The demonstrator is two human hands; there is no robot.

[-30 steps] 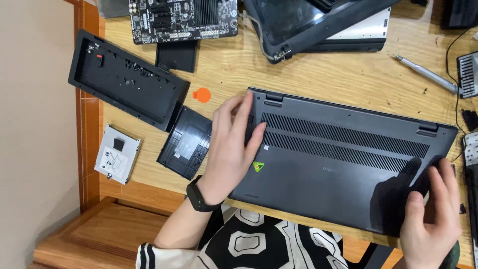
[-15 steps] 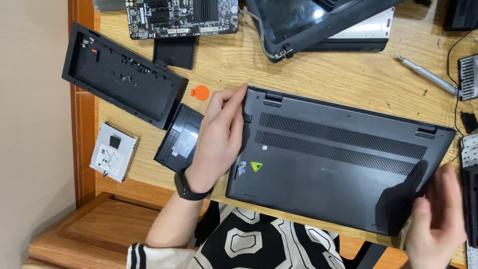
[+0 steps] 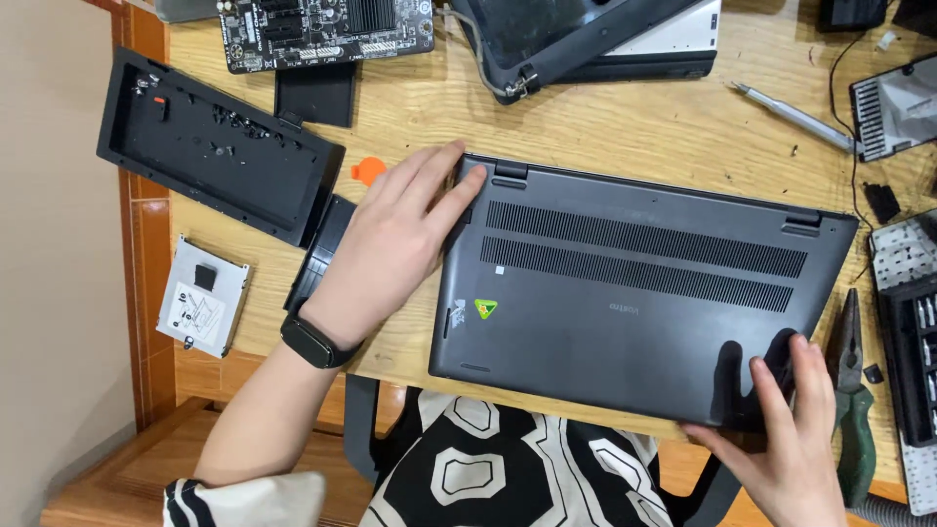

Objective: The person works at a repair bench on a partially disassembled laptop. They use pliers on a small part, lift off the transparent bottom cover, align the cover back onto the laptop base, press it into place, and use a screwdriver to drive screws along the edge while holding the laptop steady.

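A dark grey laptop (image 3: 639,293) lies bottom side up on the wooden table (image 3: 625,127), vent slots facing the camera, its near edge overhanging the table edge toward the person. The left hand (image 3: 395,239) lies flat and open beside the laptop's left rear corner, fingers (image 3: 459,190) extended and touching the edge near the hinge foot; it grips nothing. A black band (image 3: 314,342) sits on that wrist. The right hand (image 3: 786,429) is at the laptop's near right corner, fingers spread and pressed on the base, thumb along the near edge; whether it clasps the edge underneath cannot be told. Left of the left hand lies a long black tray (image 3: 215,146) holding small loose parts, with an orange pick (image 3: 368,170) just beside it and a silver drive caddy (image 3: 203,307) nearer the table's edge. A circuit board (image 3: 327,29) and a second opened laptop (image 3: 586,39) lie at the far side. Pliers (image 3: 851,390) with green handles lie just right of the laptop, a screwdriver (image 3: 795,115) well beyond it.
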